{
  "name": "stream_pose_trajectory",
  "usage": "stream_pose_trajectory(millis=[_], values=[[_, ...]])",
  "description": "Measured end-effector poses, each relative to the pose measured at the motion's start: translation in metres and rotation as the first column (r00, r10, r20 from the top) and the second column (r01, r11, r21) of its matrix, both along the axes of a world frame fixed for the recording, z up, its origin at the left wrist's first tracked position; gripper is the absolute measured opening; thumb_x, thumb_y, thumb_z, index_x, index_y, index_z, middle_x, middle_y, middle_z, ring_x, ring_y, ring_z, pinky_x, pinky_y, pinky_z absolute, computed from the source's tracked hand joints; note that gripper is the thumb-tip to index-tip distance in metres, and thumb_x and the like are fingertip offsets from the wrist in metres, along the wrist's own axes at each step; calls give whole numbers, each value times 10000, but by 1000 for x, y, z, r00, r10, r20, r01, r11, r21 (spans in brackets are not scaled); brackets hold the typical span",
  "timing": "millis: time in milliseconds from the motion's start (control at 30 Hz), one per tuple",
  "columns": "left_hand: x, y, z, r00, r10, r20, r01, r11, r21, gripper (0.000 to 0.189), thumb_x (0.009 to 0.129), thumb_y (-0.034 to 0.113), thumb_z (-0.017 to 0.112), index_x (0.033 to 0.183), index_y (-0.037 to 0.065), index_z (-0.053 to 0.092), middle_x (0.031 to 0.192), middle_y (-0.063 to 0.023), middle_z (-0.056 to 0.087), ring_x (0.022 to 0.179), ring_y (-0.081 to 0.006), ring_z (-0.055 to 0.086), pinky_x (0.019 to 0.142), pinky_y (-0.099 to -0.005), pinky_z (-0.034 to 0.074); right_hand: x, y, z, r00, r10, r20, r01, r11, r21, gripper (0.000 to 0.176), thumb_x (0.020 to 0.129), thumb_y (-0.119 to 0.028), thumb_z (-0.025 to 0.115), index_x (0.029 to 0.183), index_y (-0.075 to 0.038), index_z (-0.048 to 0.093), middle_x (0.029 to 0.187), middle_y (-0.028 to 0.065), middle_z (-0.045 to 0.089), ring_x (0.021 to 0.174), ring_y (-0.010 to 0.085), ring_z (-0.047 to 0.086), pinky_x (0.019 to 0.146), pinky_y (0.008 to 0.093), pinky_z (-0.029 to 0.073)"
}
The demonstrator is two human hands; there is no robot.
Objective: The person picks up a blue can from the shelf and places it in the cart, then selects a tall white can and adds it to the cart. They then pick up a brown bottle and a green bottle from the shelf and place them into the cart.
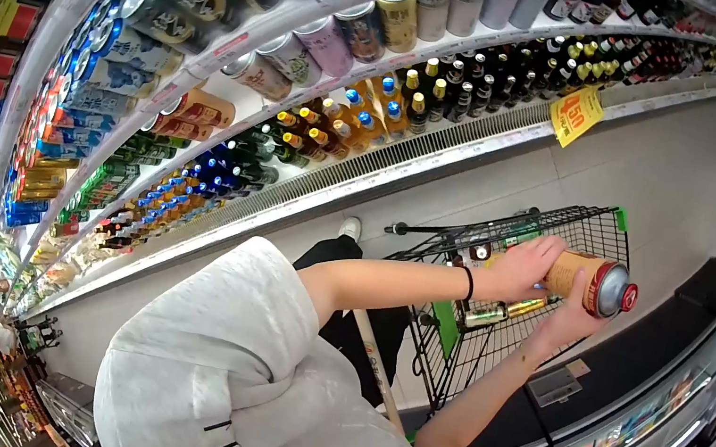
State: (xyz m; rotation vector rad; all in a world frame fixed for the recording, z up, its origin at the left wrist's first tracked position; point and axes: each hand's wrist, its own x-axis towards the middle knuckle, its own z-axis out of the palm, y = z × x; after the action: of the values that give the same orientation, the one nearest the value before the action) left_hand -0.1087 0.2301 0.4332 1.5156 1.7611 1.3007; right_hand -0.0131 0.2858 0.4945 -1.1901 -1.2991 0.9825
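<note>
A large brown-labelled can [577, 274] with a silver domed top and a red cap is tilted over the shopping cart [588, 233]. My left hand [522, 270], with a black band at the wrist, is closed around its far end. My right hand [568, 326] grips it from the near side, thumb up along the label near the top. Below my hands, a green-and-silver can [485, 316] and a gold can [526, 307] lie in the cart. More items there are partly hidden by my left hand.
Shelves of beer cans [397, 20] and bottles [416, 111] curve along the left and top. A yellow price sign [574, 115] hangs from the shelf edge. Freezer cabinets [646, 408] with a black top stand at the right. Pale floor tiles [673, 174] lie beyond the cart.
</note>
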Motion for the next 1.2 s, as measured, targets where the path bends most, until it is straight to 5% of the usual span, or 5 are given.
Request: stream_pose_trajectory(millis=[167,400,567,633,1200], values=[[-110,-103,48,939,344,-9,-344,938,49,903,713,159,855,1460,-46,390,1396,-228,468,1308,-434,485,1097,-471,450,-118,-79,30,943,317,97,-324,944,62,810,774,-54,896,1439,51,445,1356,176,585,1210,259,624,1037,375,521],[-217,-256,42,674,739,-1,-736,671,91,884,712,41,820,1473,-37,376,1406,-241,441,1320,-449,471,1116,-478,431,-270,-215,43,588,793,156,-809,578,110,811,704,-113,949,1368,-1,498,1266,109,630,1160,194,623,1014,351,517],[-271,-347,22,507,862,1,-861,507,51,716,798,13,723,1438,-30,407,1376,-248,449,1295,-459,496,1090,-469,452,-341,-299,20,417,897,149,-909,407,92,846,684,-214,955,1386,-29,520,1274,138,657,1153,253,656,1006,377,517],[-288,-373,7,461,885,-60,-885,464,42,681,831,33,706,1440,-28,407,1373,-243,451,1301,-459,495,1067,-475,470,-360,-326,13,436,812,388,-900,395,184,841,676,-242,952,1377,-30,540,1296,158,648,1190,299,630,1047,420,486],[-375,-428,-58,212,977,-3,-970,211,118,555,871,111,717,1380,-7,529,1317,-214,583,1214,-424,578,991,-463,507,-452,-393,-56,390,882,262,-919,355,174,779,663,-228,951,1323,-34,584,1258,155,637,1163,327,637,997,427,514]])
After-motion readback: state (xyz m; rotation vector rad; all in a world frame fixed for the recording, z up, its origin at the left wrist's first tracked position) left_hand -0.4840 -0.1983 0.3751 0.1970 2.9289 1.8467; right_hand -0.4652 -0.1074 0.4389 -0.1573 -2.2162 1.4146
